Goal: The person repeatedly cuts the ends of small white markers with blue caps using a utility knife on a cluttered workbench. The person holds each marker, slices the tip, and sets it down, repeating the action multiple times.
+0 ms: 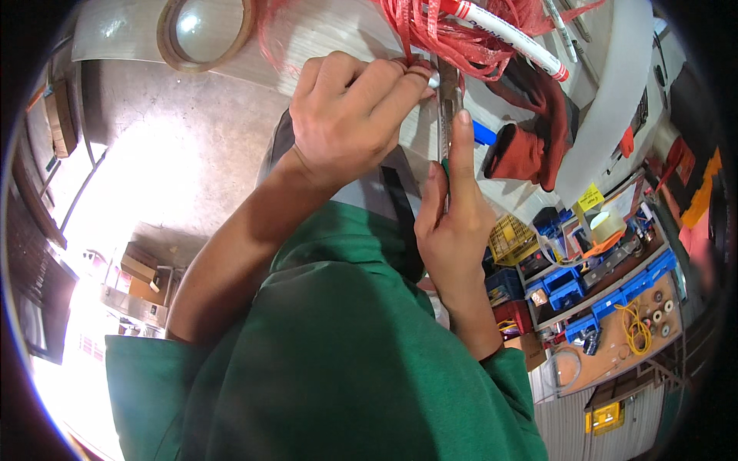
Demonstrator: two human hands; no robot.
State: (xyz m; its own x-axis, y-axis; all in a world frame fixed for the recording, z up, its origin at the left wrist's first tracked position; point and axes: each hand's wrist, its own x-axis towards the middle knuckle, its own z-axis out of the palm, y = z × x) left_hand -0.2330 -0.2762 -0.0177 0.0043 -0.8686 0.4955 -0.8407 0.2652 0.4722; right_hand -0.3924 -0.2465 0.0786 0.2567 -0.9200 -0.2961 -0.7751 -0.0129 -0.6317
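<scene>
Bright light shines on the grey floor point(177, 107) at the left, where brown boxes point(140, 265) stand lower down. Off to the right, past the tabletop point(115, 38), there are blue bins point(565, 288), a yellow basket point(510, 240) and a loop of yellow cord point(636, 330). A person in a green shirt point(323, 353) works at the tabletop with two bare hands.

A messy pile of red string point(407, 23) sits on the tabletop at the top middle. The left hand point(346, 119) is curled up nearly into a fist, and its thumb and fingers pinch a bit of that red string just below the pile. Something small and whitish peeks out by those fingertips, but it is too hidden to tell what it is. The right hand point(459, 192) is wrapped around a thin metal tool point(444, 115) that looks like a knife, with its pointing finger stretched out straight beside it. The tool points up to the string, right next to the left fingertips; whether it touches the string is hard to tell.

A red and white marker point(507, 37) lies across the pile. Under it, to the right, is a red and dark glove point(538, 142), with a blue thing point(483, 134) just beside it. A big round tape roll point(165, 34) lies near the left end.
</scene>
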